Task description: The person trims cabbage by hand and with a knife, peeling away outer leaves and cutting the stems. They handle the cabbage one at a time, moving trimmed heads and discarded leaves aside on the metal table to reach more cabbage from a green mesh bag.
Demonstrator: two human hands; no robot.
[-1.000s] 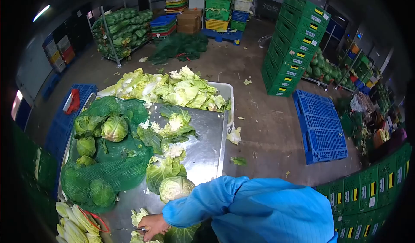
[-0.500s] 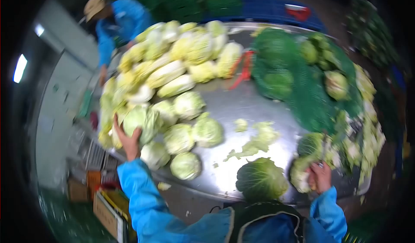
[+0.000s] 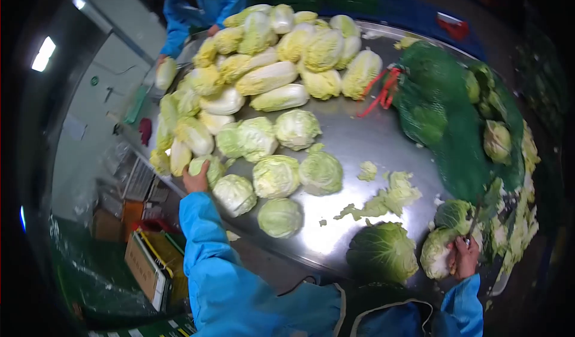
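At the table's left edge, my left hand [image 3: 196, 180] has its thumb and fingers spread around the near side of a round green cabbage [image 3: 209, 168], which sits among other trimmed cabbages. My right hand [image 3: 465, 258] is closed on a knife [image 3: 474, 222], its blade pointing up and away. Against that hand's fingers is a pale round cabbage [image 3: 436, 253], with its cut stem side toward them. A large leafy cabbage [image 3: 383, 253] lies left of it at the near edge, and a smaller green one [image 3: 453, 214] just beyond.
Napa cabbages [image 3: 266, 78] are heaped at the far left. A green net bag [image 3: 428, 91] with cabbages and red ties [image 3: 383, 91] lie far right. Leaf trimmings [image 3: 512, 235] line the right edge. A co-worker [image 3: 215, 1] at the far left touches a napa cabbage [image 3: 166, 73].
The view has shifted, with the table's contents lower at left and farther right. My left hand has lowered the cabbage among the others. The co-worker's hand now has a napa cabbage.
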